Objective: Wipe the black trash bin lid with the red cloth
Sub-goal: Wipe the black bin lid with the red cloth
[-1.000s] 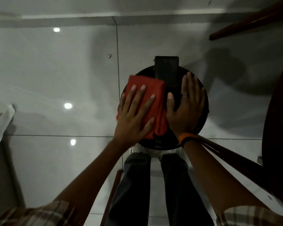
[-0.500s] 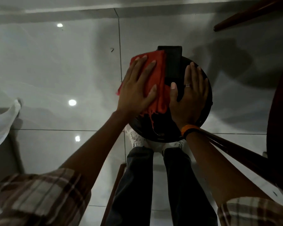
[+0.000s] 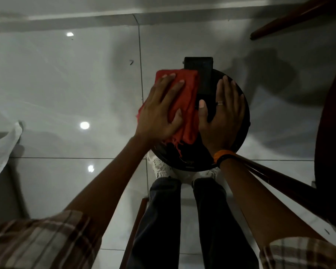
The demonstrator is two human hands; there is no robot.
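Note:
A round black trash bin lid sits in front of my feet, with a rectangular black hinge block at its far edge. The red cloth lies over the lid's left half, its frayed end hanging toward me. My left hand presses flat on the cloth, fingers spread toward the far left rim. My right hand rests flat on the lid's right half, thumb beside the cloth, with a ring on one finger and an orange band at the wrist.
Glossy grey floor tiles surround the bin. A dark wooden furniture leg crosses the top right, and a dark wooden piece fills the right edge. A wooden bar runs under my right forearm. White fabric hangs at the left.
My left hand slid the red cloth from the lid's near left part up toward its far left rim. My right hand stayed flat on the lid's right half.

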